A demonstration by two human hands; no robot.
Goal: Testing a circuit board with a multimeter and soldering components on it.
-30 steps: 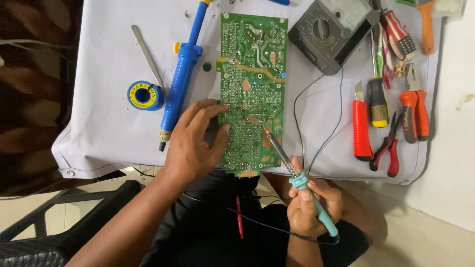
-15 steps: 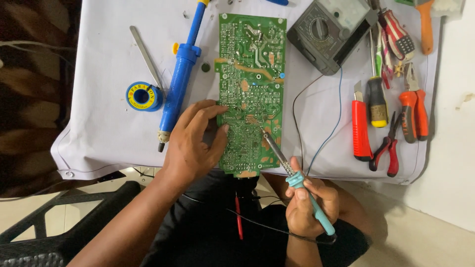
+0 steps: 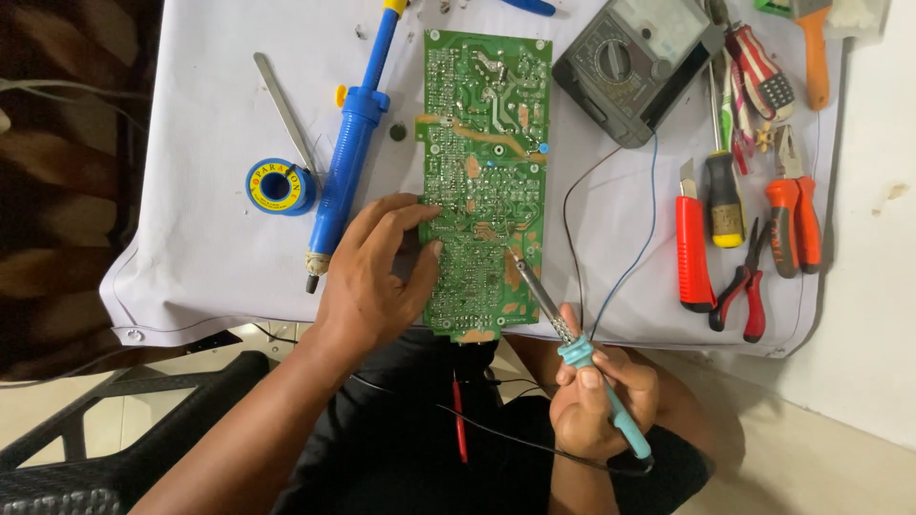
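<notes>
L hand (image 3: 367,281) lying palm-down, fingers (image 3: 405,215) spread and pressing flat, forearm running in from lower left. R hand (image 3: 596,405) curling in pencil grip, thumb on top, wrist bending inward, low centre-right.

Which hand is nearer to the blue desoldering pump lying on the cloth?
Left. The left hand rests at the green circuit board, just right of the blue desoldering pump tip. The right hand holds the soldering iron below the board, far off.
</notes>
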